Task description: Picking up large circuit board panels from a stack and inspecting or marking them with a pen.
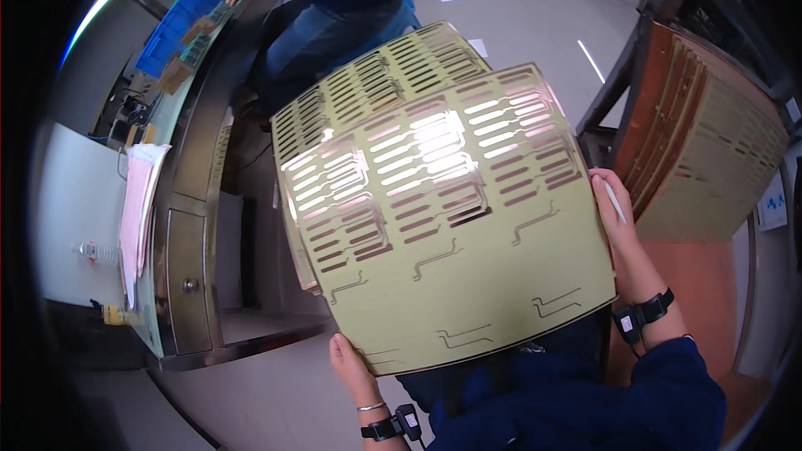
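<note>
In front of me, tilted, is a large yellow-green circuit board panel (484, 284) with rows of shiny copper bars and thin bent traces. My left hand (352, 367) is closed on its lower left corner. At the right edge, my right hand (618, 215) grips the same panel, and a thin white pen-like stick (614, 202) lies along its fingers. Behind the upper part of this panel shows a second similar panel (393, 75), partly covered by it. Whether the two panels touch, and what supports the second, I cannot tell. The fingers beneath the panel are hidden.
A stack of similar panels (718, 142) leans in a dark frame at the right, above an orange-brown surface (677, 301). To the left runs a metal-edged bench (190, 242) with pink and white sheets (140, 209) and a blue bin (185, 21). A seated person (342, 25) works beyond.
</note>
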Demonstrator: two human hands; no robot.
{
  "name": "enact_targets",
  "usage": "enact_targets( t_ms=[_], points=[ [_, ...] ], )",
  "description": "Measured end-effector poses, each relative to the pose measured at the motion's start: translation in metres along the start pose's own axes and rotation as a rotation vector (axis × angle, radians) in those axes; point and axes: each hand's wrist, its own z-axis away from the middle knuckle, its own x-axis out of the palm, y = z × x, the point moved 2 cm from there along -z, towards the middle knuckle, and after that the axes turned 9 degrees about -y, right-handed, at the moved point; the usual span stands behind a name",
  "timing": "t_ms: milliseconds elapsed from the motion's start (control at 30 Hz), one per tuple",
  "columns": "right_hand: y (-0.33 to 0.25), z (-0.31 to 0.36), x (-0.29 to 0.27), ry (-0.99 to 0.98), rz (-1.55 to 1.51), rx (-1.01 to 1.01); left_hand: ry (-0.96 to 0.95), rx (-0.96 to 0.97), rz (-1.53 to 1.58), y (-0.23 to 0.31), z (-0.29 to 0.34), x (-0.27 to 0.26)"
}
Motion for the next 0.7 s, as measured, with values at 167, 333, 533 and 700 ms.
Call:
enact_targets(
  t_ms=[167, 333, 533, 700],
  points=[
    [0.010, -0.005, 0.006, 0.052, 0.048, -0.036, -0.024, 0.036, 0.038, -0.011, 0.000, -0.007],
    [0.005, -0.005, 0.001, 0.024, -0.013, 0.000, 0.017, 0.013, 0.047, -0.006, 0.001, 0.002],
    [0.005, -0.003, 0.004, 0.054, 0.008, -0.024, 0.062, 0.003, 0.015, 0.004, 0.011, 0.006],
    [0.020, -0.005, -0.013, 0.075, 0.203, -0.027, 0.065, -0.077, 0.093, -0.013, 0.030, 0.000]
  ],
)
